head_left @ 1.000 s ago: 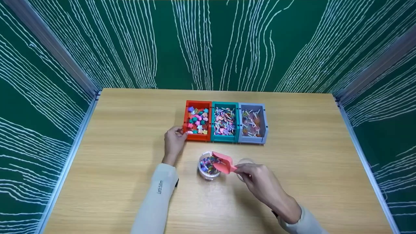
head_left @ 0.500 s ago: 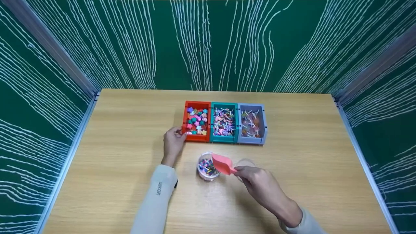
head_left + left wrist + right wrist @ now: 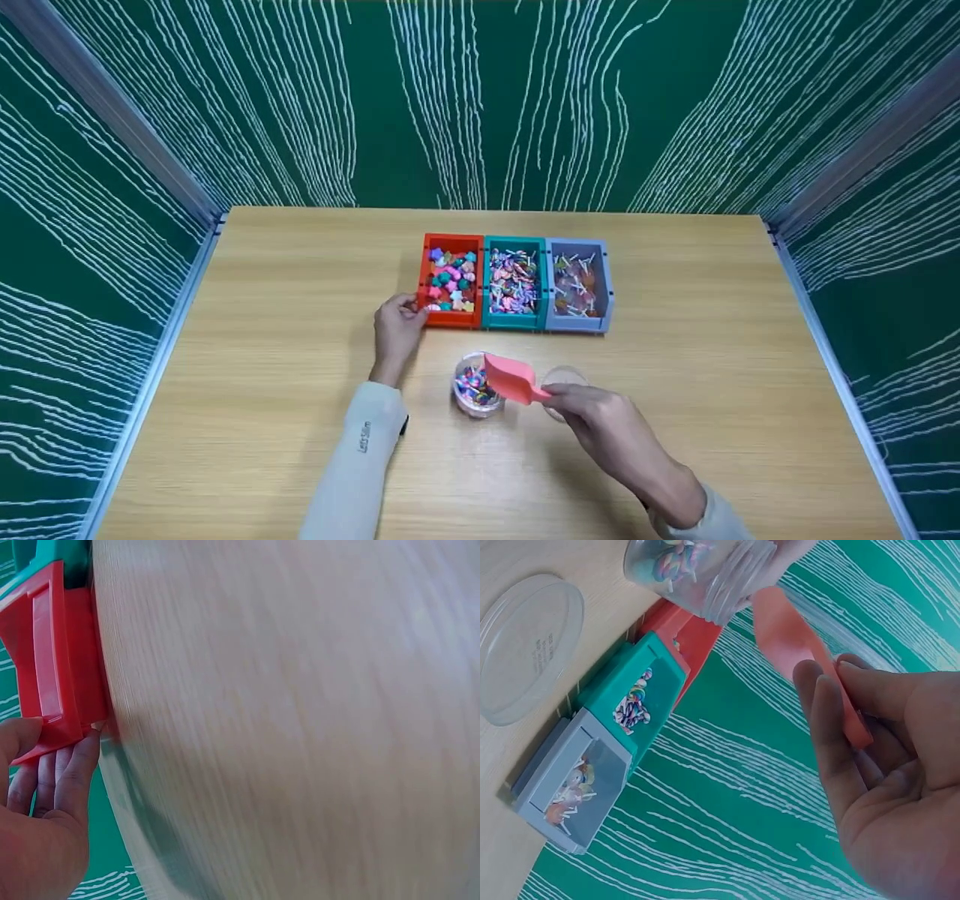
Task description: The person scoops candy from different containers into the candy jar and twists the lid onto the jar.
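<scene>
My right hand (image 3: 615,431) grips the handle of a pink scoop (image 3: 512,378), its bowl turned over at the rim of a clear jar (image 3: 478,409). In the right wrist view the scoop (image 3: 784,634) tilts near the threaded mouth of the jar (image 3: 739,574), which contains colourful swirl lollipops. My left hand (image 3: 397,330) holds the near left corner of a red bin (image 3: 452,320), thumb on its edge and fingers outside, as the left wrist view shows. Small star-shaped and round coloured pieces lie in that bin.
A teal bin (image 3: 513,322) with small swirl lollipops and a lavender bin (image 3: 576,325) with clear, orange-toned lollipops adjoin the red one. A clear round lid (image 3: 532,649) lies on the table (image 3: 300,300), partly behind my right hand in the head view. Green walls surround the table.
The scoop has rolled over from its side, its inner face now turned away from the head view, and several pieces have dropped from it into the jar. My left hand stays on the red bin.
</scene>
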`<state>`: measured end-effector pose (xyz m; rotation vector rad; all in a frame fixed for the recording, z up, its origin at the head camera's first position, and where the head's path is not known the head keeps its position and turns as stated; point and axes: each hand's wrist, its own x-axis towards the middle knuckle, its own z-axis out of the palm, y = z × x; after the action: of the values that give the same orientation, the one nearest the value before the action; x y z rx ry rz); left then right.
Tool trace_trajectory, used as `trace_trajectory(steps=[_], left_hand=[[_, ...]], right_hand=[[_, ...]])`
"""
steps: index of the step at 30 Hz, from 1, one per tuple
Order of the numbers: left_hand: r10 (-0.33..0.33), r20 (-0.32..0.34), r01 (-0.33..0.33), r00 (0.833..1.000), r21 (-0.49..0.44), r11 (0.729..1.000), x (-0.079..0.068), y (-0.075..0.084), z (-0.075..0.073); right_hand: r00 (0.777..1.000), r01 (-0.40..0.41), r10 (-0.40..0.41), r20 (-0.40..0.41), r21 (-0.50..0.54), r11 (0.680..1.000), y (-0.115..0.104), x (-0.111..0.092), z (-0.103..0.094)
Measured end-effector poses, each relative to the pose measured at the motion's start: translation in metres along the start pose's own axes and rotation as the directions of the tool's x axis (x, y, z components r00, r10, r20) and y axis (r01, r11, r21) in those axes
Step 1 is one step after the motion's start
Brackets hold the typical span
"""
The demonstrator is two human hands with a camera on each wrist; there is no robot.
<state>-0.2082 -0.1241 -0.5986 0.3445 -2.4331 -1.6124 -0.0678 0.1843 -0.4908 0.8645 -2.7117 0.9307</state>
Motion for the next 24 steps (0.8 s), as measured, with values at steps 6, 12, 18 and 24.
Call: trace_trajectory(steps=[6, 12, 18, 24], left_hand=[[-0.038, 0.010, 0.038, 0.999, 0.013, 0.999, -0.002, 0.002, 0.000], [-0.036, 0.001, 0.036, 0.999, 0.005, 0.999, -0.002, 0.001, 0.001], [-0.018, 0.005, 0.018, 1.000, -0.006, 1.000, -0.002, 0.001, 0.001], [-0.012, 0.006, 0.012, 1.000, -0.016, 1.000, -0.002, 0.001, 0.000]], right_hand=[[0.995, -0.057, 0.065, -0.073, 0.098, 0.994, 0.009, -0.003, -0.008], [0.972, -0.170, 0.196, -0.128, 0.187, 0.968, 0.023, -0.005, -0.018], [0.911, -0.291, 0.375, -0.173, 0.377, 0.880, 0.044, -0.005, -0.025], [0.811, -0.446, 0.575, -0.113, 0.516, 0.731, 0.066, -0.002, -0.029]])
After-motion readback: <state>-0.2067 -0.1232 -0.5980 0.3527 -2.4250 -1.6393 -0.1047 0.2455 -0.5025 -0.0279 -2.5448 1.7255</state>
